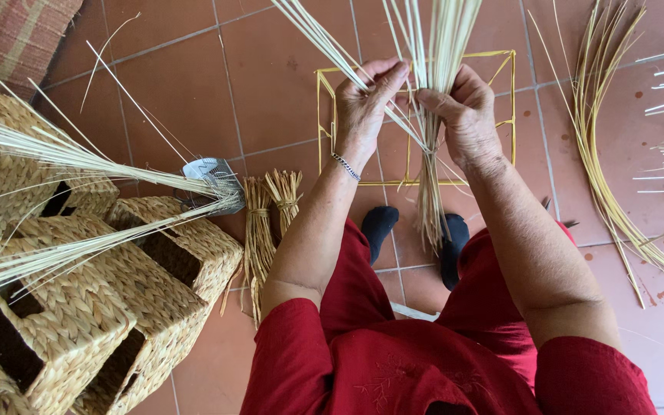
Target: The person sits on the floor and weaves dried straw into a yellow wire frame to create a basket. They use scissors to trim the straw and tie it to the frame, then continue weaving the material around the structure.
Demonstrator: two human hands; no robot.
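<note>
both hands [416,115] pinching straw bundle [429,165]

Red short sleeves and red trousers on the person; a thin silver chain bracelet [345,166] circles the left wrist, at ten o'clock from the dark socks [379,224] below.
</note>
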